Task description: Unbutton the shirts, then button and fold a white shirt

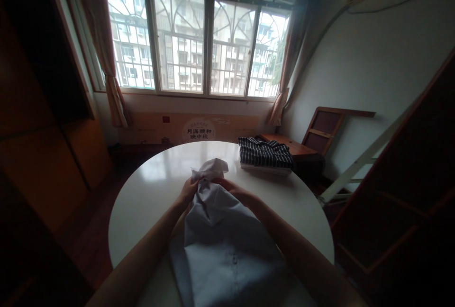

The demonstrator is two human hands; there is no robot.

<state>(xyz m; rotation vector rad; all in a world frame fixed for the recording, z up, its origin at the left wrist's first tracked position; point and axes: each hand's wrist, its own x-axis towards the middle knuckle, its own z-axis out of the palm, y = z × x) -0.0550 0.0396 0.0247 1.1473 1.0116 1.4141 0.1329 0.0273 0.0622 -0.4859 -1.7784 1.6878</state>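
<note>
A pale grey-white shirt (227, 236) with a row of small buttons hangs down toward me over the near part of the round white table (142, 212). Its upper end is bunched and stands up in folds above my hands. On the left side of that bunch, my left hand (190, 189) is closed on the cloth. My right hand (232, 186) grips the opposite side, its fingertips partly hidden by the fabric. Beyond my right hand, a folded black-and-white striped garment (265, 152) lies on top of a white folded piece (266, 169).
Behind the table, a long printed cardboard panel (227, 124) stands below the barred windows (183, 46). A low wooden table (291, 145) and a white ladder-like frame (351, 179) are at the right. Wooden cabinets (31, 174) line the left.
</note>
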